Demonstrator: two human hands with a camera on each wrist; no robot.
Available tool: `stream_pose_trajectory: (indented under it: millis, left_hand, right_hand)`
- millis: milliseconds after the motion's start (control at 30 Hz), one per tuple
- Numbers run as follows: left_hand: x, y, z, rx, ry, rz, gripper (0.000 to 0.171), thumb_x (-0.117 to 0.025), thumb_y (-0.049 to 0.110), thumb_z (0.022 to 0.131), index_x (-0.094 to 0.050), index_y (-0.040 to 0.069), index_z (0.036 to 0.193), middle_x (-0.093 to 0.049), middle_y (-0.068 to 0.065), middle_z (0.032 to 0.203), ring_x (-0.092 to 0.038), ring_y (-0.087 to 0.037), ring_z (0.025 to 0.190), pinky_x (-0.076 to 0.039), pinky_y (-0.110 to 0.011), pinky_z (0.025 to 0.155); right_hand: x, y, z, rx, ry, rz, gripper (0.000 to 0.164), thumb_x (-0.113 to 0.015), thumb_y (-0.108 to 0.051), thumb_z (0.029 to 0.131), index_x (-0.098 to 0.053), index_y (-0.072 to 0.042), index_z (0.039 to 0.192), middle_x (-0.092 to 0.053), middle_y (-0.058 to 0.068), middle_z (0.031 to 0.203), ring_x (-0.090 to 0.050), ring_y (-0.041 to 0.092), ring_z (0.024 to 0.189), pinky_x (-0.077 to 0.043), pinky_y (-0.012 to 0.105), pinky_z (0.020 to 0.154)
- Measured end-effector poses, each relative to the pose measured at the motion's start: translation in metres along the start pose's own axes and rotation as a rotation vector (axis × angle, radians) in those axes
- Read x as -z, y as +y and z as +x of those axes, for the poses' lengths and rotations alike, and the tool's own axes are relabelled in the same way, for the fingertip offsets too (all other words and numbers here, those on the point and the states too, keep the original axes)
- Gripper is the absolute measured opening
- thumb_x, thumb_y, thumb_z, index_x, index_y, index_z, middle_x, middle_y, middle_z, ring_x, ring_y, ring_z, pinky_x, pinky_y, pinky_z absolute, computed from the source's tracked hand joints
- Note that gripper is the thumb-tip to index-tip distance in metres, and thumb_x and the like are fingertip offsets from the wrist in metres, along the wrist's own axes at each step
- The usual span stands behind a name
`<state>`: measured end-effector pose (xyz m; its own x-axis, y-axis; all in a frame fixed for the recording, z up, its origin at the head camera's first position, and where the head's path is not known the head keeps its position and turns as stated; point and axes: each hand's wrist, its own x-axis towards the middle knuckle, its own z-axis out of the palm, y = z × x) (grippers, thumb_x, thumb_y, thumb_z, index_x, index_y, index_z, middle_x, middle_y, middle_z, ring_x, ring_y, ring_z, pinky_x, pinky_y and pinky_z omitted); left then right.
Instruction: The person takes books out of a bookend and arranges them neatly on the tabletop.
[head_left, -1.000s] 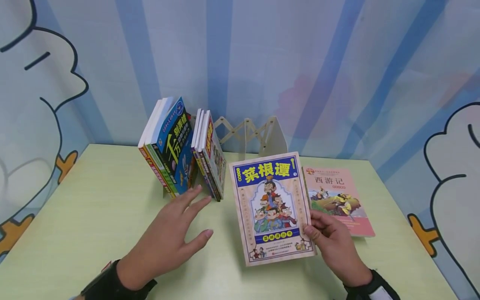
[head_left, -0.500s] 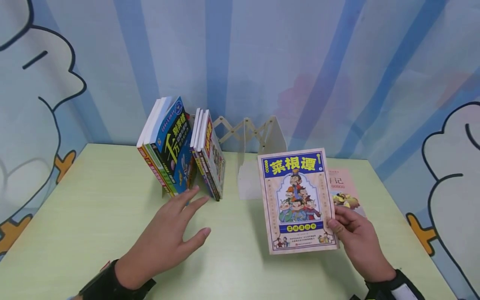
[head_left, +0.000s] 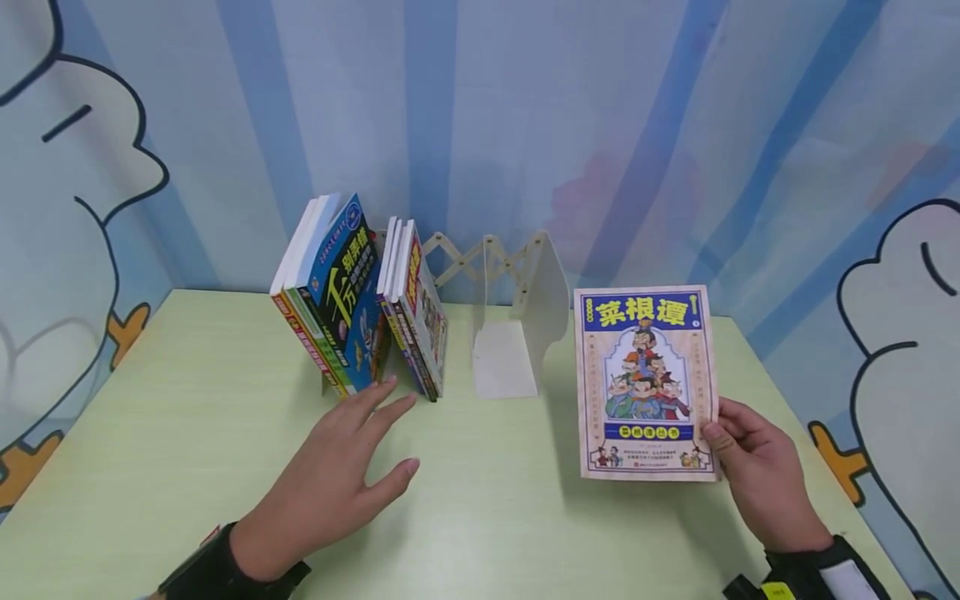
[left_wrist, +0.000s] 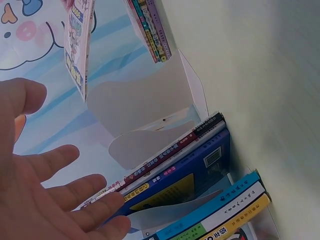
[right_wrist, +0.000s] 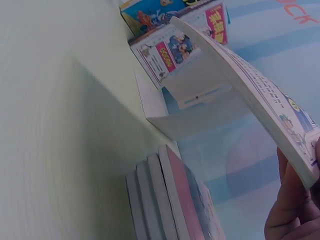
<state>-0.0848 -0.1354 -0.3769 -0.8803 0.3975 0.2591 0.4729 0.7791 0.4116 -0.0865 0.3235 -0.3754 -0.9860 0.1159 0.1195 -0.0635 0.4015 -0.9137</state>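
Note:
My right hand (head_left: 765,471) pinches the lower right edge of a thin paperback book (head_left: 648,383), thumb on its front cover. The cover is pale pink with a blue title band and cartoon figures, and it faces the head camera above the table. In the right wrist view the book (right_wrist: 260,95) shows its page edge, bowed slightly. My left hand (head_left: 318,483) hovers with fingers spread, its fingertips just in front of the upright books. Those are a blue-and-black group (head_left: 341,292) and a thinner white-edged group (head_left: 420,308), both leaning in an expandable bookend (head_left: 551,300).
A stack of several books (right_wrist: 175,195), a pink one on top, lies on the table (head_left: 480,517) at the right; the held book hides it in the head view. The bookend's right section, with a white base plate (head_left: 504,362), holds no books. A blue patterned curtain (head_left: 495,108) stands behind.
My right hand has carried the paperback to the right and slightly away, turning it more upright. It now covers the pink book and uncovers the bookend's base plate. My left hand stays put.

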Motion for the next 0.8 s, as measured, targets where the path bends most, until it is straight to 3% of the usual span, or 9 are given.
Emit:
stream_pose_trajectory:
  millis: [667, 800]
  left_hand:
    - [-0.005, 0.002, 0.001, -0.002, -0.027, -0.023, 0.062, -0.064, 0.046, 0.095, -0.049, 0.018, 0.148, -0.038, -0.008, 0.159, -0.037, -0.032, 0.145, -0.038, -0.059, 0.111]
    - [-0.005, 0.003, 0.001, -0.002, -0.030, -0.022, 0.062, -0.064, 0.045, 0.095, -0.049, 0.017, 0.148, -0.038, -0.008, 0.159, -0.037, -0.032, 0.145, -0.038, -0.059, 0.111]
  right_hand:
    - [0.031, 0.030, 0.025, -0.194, 0.008, 0.252, 0.067, -0.051, -0.028, 0.104, -0.024, 0.009, 0.154, -0.066, -0.019, 0.106, -0.070, 0.001, 0.093, -0.058, 0.021, 0.079]
    - [0.030, 0.036, 0.030, -0.235, 0.023, 0.221, 0.067, -0.050, -0.028, 0.105, -0.024, 0.008, 0.154, -0.064, -0.019, 0.104, -0.069, 0.000, 0.093, -0.058, 0.022, 0.081]
